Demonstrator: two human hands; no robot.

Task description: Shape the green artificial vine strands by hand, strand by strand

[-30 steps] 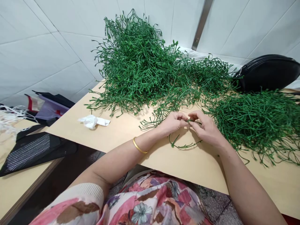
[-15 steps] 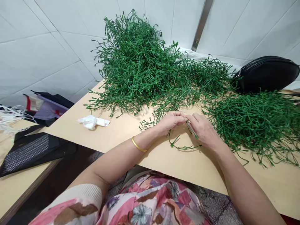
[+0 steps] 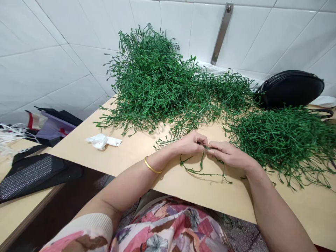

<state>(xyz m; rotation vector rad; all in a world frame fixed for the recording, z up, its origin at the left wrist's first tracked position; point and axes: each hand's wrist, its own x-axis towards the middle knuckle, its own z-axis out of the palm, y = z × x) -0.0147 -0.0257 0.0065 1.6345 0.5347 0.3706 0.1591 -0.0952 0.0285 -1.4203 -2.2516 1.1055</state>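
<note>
My left hand (image 3: pixel 193 142) and my right hand (image 3: pixel 226 152) meet over the tan table (image 3: pixel 157 171), fingertips nearly touching. Both are closed on a thin green plastic stem (image 3: pixel 201 164), pinched between thumbs and fingers. Its branches hang down and curve over the tabletop below my hands. Behind my hands rises a tall tangled heap of green stems (image 3: pixel 154 80). To the right lies a second, lower heap (image 3: pixel 283 140). A gold bangle (image 3: pixel 152 166) circles my left wrist.
A crumpled white tissue (image 3: pixel 103 141) lies left on the table. At the back right stands a black bag (image 3: pixel 291 89). Another surface at far left bears a black mesh item (image 3: pixel 28 175) and white strands (image 3: pixel 13 136). A metal strip (image 3: pixel 222 35) is fixed on the tiled wall.
The view has tilted up slightly. My right hand has straightened, its fingers now pointing left, and the green stem's branches hang lower and spread wider beneath my hands.
</note>
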